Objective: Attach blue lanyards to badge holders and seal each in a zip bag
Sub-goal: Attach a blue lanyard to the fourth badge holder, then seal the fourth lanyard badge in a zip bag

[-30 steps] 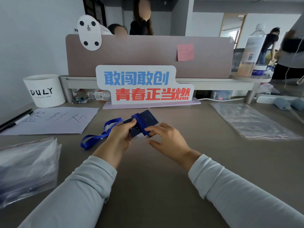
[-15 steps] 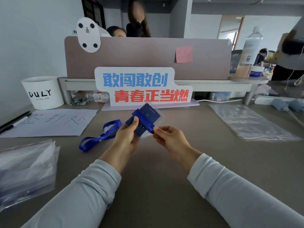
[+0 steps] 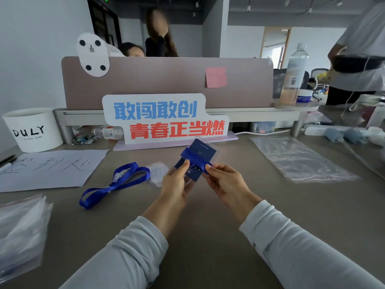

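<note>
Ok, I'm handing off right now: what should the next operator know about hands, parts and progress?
Left hand grips the badge holder above the desk; right hand pinches the blue strap wrapped across it.
Another length of blue lanyard lies on the desk to the left; whether it joins that strap is unclear.
Clear zip bags lie flat at right; a blurred bag pile sits at the left edge.
Attaching looks under way; bagging and sealing remain.
</note>
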The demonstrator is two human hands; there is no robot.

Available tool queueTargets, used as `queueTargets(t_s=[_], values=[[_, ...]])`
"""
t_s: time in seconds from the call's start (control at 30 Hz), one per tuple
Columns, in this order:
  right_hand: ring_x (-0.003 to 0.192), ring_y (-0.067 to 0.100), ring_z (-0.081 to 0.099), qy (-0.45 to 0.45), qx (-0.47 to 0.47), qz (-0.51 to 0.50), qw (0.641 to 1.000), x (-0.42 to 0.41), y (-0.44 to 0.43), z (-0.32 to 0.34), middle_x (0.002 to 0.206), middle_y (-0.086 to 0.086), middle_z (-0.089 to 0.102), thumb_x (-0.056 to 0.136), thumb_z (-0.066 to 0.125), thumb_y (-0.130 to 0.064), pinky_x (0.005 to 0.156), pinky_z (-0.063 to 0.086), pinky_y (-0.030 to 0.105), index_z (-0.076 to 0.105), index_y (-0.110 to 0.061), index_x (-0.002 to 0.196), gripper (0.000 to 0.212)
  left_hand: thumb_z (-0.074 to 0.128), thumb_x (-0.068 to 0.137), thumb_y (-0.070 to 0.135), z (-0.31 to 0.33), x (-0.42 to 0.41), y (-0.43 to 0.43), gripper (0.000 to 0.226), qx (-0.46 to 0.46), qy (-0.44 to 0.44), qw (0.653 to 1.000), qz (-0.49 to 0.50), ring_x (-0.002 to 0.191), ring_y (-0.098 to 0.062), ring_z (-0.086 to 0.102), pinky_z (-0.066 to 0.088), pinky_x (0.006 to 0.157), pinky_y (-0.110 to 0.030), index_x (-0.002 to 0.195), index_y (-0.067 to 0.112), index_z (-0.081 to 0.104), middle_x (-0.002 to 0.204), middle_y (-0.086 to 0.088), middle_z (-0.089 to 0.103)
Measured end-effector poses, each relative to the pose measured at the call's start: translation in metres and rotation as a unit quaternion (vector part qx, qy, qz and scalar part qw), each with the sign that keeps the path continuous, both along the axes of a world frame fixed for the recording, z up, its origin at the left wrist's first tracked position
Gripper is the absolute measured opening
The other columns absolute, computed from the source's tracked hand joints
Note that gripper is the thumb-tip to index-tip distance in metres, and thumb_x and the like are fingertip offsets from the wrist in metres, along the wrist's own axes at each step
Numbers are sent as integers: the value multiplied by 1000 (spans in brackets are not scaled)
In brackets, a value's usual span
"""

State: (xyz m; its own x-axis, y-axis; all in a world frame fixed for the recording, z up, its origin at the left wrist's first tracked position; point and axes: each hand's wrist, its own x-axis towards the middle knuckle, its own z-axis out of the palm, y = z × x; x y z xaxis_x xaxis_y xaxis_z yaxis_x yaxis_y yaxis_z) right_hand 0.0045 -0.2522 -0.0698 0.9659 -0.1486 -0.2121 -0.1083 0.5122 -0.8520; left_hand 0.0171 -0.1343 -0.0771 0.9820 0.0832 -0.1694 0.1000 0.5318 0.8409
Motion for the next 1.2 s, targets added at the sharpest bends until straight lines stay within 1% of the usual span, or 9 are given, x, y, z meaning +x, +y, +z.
queueTargets(t_s=[0.2,0.3,0.37,0.47,0.6,0.77,1.0,1.13,1.2], values=[[69,16,67,20,-7,-65,998,-4,-56,0,85,11,69,77,71,-2,55,55,20,63,-8,79,10,56,90,25,-4,9,-35,24,127,-59,990,22,94,-14,58,47,68,-24,113,19,53,107,-1,61],[68,14,66,21,-6,-106,994,-9,-96,0,84,10,69,78,70,-4,53,54,19,64,-9,79,8,55,92,24,-9,15,-64,15,206,-84,975,24,85,-9,59,49,70,-23,106,19,54,101,-1,62],[68,12,66,14,7,-144,989,-15,-126,0,82,8,68,79,70,-3,53,54,18,63,-9,77,10,55,91,17,-11,18,-88,6,207,-105,973,13,84,-12,59,49,67,-23,96,20,56,94,-2,63],[70,13,64,15,-2,-207,978,-27,-170,-3,79,6,66,79,71,-3,56,55,18,61,-11,73,14,55,91,14,-11,19,-128,12,235,-146,961,-13,87,-13,59,49,65,-21,88,25,57,93,1,62],[67,12,61,10,-10,-231,973,-42,-208,-7,71,3,62,81,68,-2,56,55,16,60,-9,72,13,57,88,11,-14,21,-175,13,306,-193,931,-44,85,-13,59,53,80,-36,86,24,58,90,4,62],[58,11,57,6,-44,-287,957,-55,-241,-11,67,2,63,82,68,-6,52,52,15,61,-12,70,16,55,87,3,-18,24,-223,14,447,-324,830,-80,81,-11,58,43,76,-17,91,9,67,91,0,64],[70,14,61,6,-42,-358,933,-69,-288,-15,79,6,66,81,69,-7,67,50,23,62,-11,74,11,57,85,5,-24,32,-260,22,531,-400,739,-106,99,-23,62,47,89,-30,103,10,69,107,-6,67],[70,15,62,-7,-26,-355,934,-69,-293,-16,79,7,65,82,68,-6,71,54,24,61,-10,74,12,61,85,39,-22,36,-270,38,661,-420,603,-155,113,-17,51,37,91,-24,118,19,61,121,3,58],[67,14,61,-11,-16,-352,936,-69,-292,-15,78,7,64,83,67,-5,70,54,25,60,-10,75,11,58,86,43,-20,38,-274,37,699,-409,566,-154,111,-16,51,39,88,-25,117,23,62,119,4,60]])
